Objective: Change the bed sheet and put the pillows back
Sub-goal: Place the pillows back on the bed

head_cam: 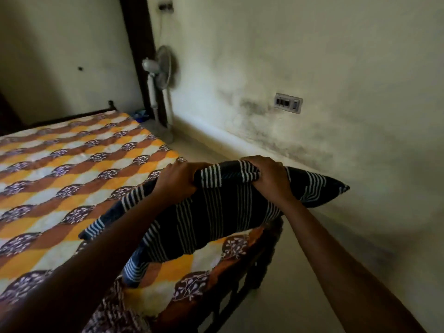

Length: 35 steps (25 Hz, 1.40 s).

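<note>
1. Left hand [179,179]: bare in my feed, knuckles ridged.
2. Left forearm [96,248]: bare, uncovered as far as my frame reaches.
3. Right hand [269,175]: bare, knuckles ridged.
4. Right forearm [336,248]: bare likewise, slender.

One view only: head-worn, wide-angle, facing forward and down, horizon tilted. It sits close above the bed [72,164] corner, left forearm [101,248] and right forearm [336,251] entering from the bottom. Bed fills frame left; wall [336,68] upper right.

No lettering, brand or number can be read anywhere: the switch plate [288,103] on the wall [336,56], bed sheet [72,164] and pillow [216,212] show only patterns
</note>
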Each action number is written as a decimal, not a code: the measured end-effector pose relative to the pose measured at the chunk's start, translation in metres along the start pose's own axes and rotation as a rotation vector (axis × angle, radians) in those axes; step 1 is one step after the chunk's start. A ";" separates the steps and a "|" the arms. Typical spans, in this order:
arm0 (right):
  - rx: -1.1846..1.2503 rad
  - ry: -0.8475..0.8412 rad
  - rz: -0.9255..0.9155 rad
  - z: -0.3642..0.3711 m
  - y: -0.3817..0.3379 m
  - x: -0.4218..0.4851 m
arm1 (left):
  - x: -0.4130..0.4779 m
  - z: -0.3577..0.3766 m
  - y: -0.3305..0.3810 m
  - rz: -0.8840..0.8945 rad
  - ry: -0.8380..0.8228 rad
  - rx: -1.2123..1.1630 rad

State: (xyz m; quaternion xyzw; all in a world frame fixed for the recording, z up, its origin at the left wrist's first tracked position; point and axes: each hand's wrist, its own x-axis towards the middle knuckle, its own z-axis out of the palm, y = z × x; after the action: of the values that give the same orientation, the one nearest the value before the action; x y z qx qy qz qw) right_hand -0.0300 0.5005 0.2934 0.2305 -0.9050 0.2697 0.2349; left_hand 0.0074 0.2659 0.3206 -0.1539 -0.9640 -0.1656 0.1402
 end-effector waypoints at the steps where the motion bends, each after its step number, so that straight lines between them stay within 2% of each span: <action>1: 0.033 -0.035 -0.035 0.015 0.006 0.023 | 0.008 0.007 -0.013 -0.056 0.027 0.042; 4: 0.097 -0.080 -0.145 0.066 0.014 0.077 | 0.018 0.026 -0.054 -0.171 0.137 0.160; 6: 0.066 -0.087 -0.213 0.099 0.016 0.085 | 0.011 0.042 -0.075 -0.156 0.179 0.200; 8: 0.033 -0.153 -0.258 0.137 0.026 0.073 | -0.005 0.075 -0.095 -0.147 0.153 0.282; 10: 0.002 -0.331 -0.294 0.177 0.038 0.047 | -0.033 0.125 -0.113 -0.198 0.029 0.355; 13: -0.083 -0.761 -0.321 0.216 0.065 -0.001 | -0.081 0.202 -0.116 -0.215 -0.263 0.346; 15: -0.065 -0.888 -0.313 0.229 0.086 -0.027 | -0.100 0.238 -0.107 -0.216 -0.364 0.307; 18: -0.033 -0.879 -0.334 0.228 0.104 -0.044 | -0.118 0.265 -0.091 -0.343 -0.358 0.254; 21: 0.004 -0.800 -0.477 0.232 0.107 -0.028 | -0.120 0.265 -0.081 -0.532 -0.358 0.134; 24: 0.090 -0.703 -0.599 0.220 0.101 0.005 | -0.104 0.245 -0.066 -0.568 -0.177 0.018; 28: 0.155 -0.659 -0.655 0.187 0.109 0.011 | -0.106 0.231 -0.018 -0.588 0.002 0.194; 30: 0.154 -0.735 -0.687 0.181 0.132 -0.037 | -0.131 0.254 0.019 -0.573 -0.075 0.256; 32: 0.109 -0.855 -0.715 0.177 0.159 -0.101 | -0.158 0.282 0.058 -0.636 -0.288 0.189; 35: 0.110 -0.994 -0.557 0.170 0.163 -0.121 | -0.162 0.297 0.088 -0.848 -0.329 0.009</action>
State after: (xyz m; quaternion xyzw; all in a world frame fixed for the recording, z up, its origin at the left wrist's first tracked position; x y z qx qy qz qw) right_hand -0.0748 0.5564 0.0385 0.5713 -0.7965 0.1034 -0.1691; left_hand 0.1207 0.4117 0.0235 0.2307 -0.9521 -0.1773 -0.0944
